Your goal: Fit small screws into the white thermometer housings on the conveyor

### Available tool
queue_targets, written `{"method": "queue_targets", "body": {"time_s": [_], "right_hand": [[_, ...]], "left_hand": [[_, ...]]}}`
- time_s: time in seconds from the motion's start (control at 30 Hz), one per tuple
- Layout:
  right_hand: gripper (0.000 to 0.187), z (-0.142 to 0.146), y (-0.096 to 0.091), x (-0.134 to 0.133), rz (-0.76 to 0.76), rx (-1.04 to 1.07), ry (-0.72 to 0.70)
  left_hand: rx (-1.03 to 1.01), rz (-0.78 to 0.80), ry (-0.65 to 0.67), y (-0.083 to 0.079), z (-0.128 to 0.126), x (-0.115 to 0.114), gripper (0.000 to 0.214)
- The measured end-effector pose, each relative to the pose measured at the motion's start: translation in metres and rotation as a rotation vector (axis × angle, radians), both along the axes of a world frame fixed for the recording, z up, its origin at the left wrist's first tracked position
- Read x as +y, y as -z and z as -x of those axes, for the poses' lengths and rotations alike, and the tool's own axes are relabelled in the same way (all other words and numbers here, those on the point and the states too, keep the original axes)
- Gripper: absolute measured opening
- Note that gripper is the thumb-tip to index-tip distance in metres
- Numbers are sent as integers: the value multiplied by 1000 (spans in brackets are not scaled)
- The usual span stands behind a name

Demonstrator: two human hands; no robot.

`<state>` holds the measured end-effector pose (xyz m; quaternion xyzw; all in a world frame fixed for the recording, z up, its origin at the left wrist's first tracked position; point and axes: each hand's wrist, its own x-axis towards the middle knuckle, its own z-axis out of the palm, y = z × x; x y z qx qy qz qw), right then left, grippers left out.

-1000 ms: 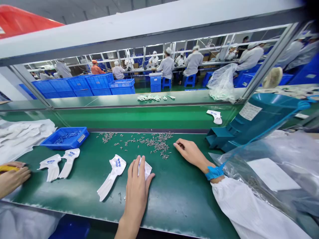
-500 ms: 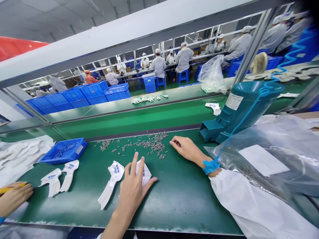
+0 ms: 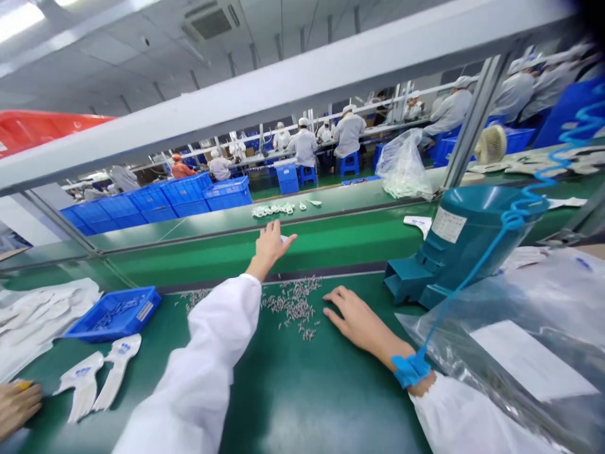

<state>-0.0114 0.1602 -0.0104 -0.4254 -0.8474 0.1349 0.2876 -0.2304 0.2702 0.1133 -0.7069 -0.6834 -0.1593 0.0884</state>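
Observation:
My left hand (image 3: 270, 244) is stretched far out over the bright green conveyor belt (image 3: 331, 239), the white sleeve crossing the bench. A sliver of a white plastic part with blue print (image 3: 282, 238) shows between its thumb and fingers; the rest is hidden behind the hand. My right hand (image 3: 355, 320) lies flat on the dark green bench mat (image 3: 302, 391), fingers stretched, fingertips beside the pile of small metal screws (image 3: 293, 304). A blue strap (image 3: 410, 369) circles that wrist.
A teal machine (image 3: 466, 243) stands to the right, a blue coiled cord hanging near it. Clear plastic bags (image 3: 520, 340) lie at the right. At the left sit a blue tray (image 3: 113, 313) and two white parts (image 3: 97, 378). Another person's hand (image 3: 16, 407) is at bottom left.
My left hand rose from the white part on the mat and reached forward over the conveyor. My right hand stayed by the screws, its fingers flattening. The camera tilted up.

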Motion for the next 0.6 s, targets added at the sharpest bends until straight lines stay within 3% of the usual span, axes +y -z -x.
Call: {"method": "queue_targets", "body": {"time_s": [0.07,0.17,0.27,0.37,0.5,0.6], "right_hand": [[33,2,5,0,-37,-31,-4],[34,8,6,1,-27,-87,1],[41,13,-1,-5,6,-141,-19],[49,18,-11,-16,37,-173,-119],[40,21,-18,-28,43,-158,-253],[27,22,-15,-26,14,-126,-254]], "left_hand": [[14,23,-2,9,-18,30,52],[15,44,2,27,-39,50,39],[-9,65,3,39,-51,49,37],[-28,109,-10,34,-47,39,40],[-20,243,-35,13,-6,-3,41],[-7,301,-49,3,45,-80,54]]}}
